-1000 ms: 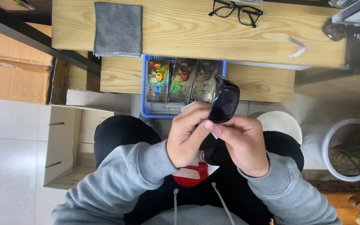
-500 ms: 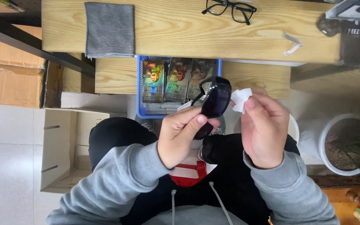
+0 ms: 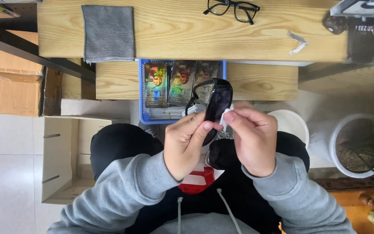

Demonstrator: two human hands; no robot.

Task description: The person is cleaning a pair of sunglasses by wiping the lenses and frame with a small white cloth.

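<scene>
Up close over the lap, the left hand [image 3: 186, 145] is pinched shut on the dark sunglasses [image 3: 215, 104], and the right hand [image 3: 253, 139] has its fingers closed around a small white wipe [image 3: 225, 118] pressed right against the lens. Just past them is a blue basket [image 3: 142, 91] of shiny packets. Farther out on the wooden desk [image 3: 178, 34] are a grey cloth [image 3: 108, 32] on the left and black glasses [image 3: 232, 8] on the right.

Both forearms, in grey sweatshirt sleeves, rise from the lower corners of the view and meet in front of the chest. The left hand [image 3: 186, 145] is turned with its back toward the camera, fingers curled, thumb and forefinger pinched together at the top. The right hand [image 3: 253, 141] sits just beside it, also back-up, its fingers bent inward and its fingertips [image 3: 229, 116] pressed close to the left thumb. Both wrists are bent slightly inward toward each other.
</scene>
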